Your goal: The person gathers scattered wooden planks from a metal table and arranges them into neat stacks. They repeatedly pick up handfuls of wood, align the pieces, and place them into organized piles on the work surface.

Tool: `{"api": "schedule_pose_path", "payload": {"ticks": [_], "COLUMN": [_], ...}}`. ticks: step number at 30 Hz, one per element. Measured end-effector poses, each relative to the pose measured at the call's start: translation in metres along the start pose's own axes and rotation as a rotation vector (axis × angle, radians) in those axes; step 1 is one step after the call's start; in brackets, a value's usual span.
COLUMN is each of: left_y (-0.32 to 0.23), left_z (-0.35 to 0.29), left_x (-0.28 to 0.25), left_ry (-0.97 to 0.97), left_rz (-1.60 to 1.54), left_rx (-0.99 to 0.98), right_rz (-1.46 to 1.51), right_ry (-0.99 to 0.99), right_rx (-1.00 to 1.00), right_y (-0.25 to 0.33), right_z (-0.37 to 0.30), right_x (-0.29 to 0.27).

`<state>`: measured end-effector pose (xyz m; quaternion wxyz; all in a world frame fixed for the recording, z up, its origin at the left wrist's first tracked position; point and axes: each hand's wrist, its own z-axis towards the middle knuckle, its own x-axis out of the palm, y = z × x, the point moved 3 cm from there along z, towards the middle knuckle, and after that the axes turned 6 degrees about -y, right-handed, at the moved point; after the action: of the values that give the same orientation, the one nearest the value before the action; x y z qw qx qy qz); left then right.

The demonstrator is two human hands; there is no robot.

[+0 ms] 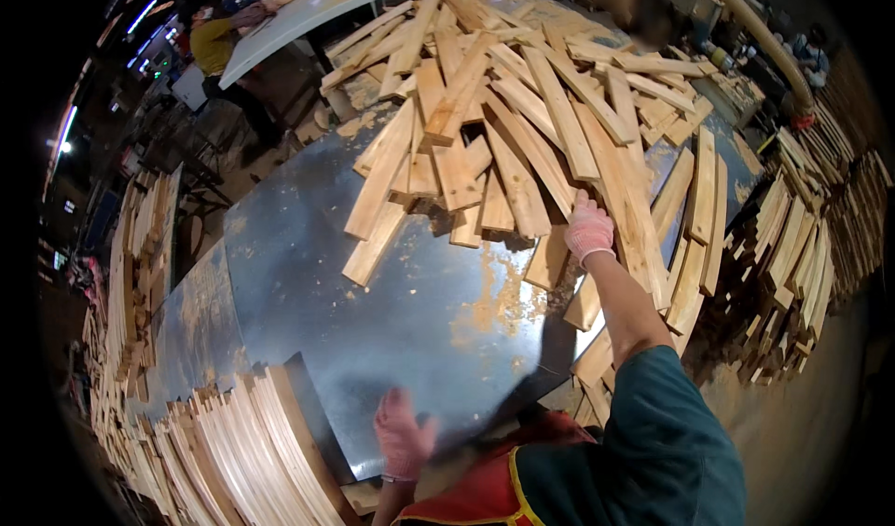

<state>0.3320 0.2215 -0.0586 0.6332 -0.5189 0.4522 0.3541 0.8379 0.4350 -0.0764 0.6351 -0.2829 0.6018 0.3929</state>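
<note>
My right hand (589, 228), in a pinkish work glove, reaches forward into a heap of loose wooden boards. Its fingers close at the near end of one wooden board (536, 149); the fingertips are partly hidden among the wood. A wider board (623, 195) lies just right of that hand. Close to my body, my left hand (404, 436), gloved the same way, is above the near edge of the metal tabletop (354, 340). It holds nothing, its thumb apart from the fingers, slightly blurred.
Stacked boards (252, 447) stand in a row at the near left. More stacked wood (778, 274) is on the right. Sawdust (494, 302) lies on the metal. A person in a yellow top (213, 46) works by a white table (308, 18) at the far left.
</note>
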Motion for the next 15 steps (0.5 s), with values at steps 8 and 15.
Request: {"api": "schedule_pose_path", "payload": {"ticks": [8, 15], "left_y": [-0.095, -0.084], "left_z": [0.053, 0.062], "left_x": [0.044, 0.078], "left_ry": [0.403, 0.641], "left_rz": [-1.36, -1.49], "left_rx": [-0.454, -0.67], "right_rz": [1.484, 0.964], "right_ry": [0.891, 0.252], "right_rx": [0.277, -0.079], "right_y": [0.008, -0.006], "right_z": [-0.197, -0.157], "right_x": [-0.079, -0.102]}}
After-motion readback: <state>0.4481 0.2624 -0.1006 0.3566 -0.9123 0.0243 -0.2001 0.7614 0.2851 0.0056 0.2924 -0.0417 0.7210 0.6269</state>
